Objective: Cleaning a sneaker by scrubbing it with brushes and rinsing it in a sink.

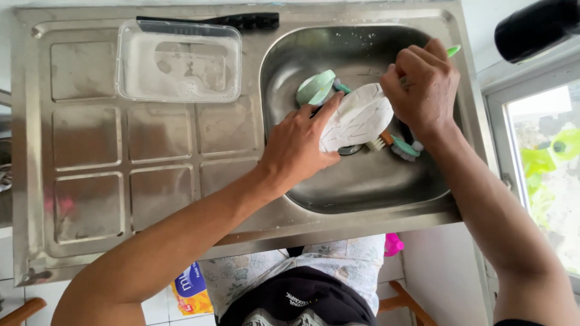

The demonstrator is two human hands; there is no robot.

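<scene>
Over the steel sink basin, my left hand holds a white plate with thin dark line markings by its left edge. My right hand is closed at the plate's upper right, gripping something with a green tip that sticks out past the knuckles. A pale green scoop-like utensil lies in the basin behind the plate. A brush with light bristles and a green handle lies below the plate.
A clear plastic container stands on the steel draining board, with a black-handled tool behind it. A black cylinder sits at the upper right by a window. Pink object and a packet lie below.
</scene>
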